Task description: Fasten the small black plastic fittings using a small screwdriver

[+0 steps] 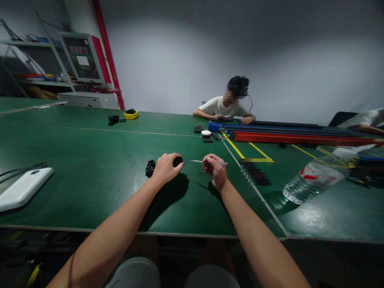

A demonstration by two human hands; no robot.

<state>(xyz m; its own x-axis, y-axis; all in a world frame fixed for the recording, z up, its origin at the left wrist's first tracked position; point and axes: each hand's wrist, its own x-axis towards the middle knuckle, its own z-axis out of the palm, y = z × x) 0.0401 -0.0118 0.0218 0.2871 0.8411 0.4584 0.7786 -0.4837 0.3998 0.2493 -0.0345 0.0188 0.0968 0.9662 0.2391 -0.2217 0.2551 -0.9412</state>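
My left hand (168, 166) is closed around a small black part (178, 161), which pokes out between thumb and fingers on the right. What kind of part it is, I cannot make out. Just left of that hand lies another black piece with openings (150, 168) on the green table. In my right hand (215, 170) is a slim screwdriver (222, 163), pinched between thumb and fingers. Its thin metal shaft points left toward the black part, with a gap between tip and part.
A white power bank-like device (27, 188) with a cable lies left. On the right are a plastic bottle (312, 180), a blurred dark item (256, 173) and long red rails (285, 138). A yellow tray (131, 115) stands at the back; a person (223, 106) sits opposite.
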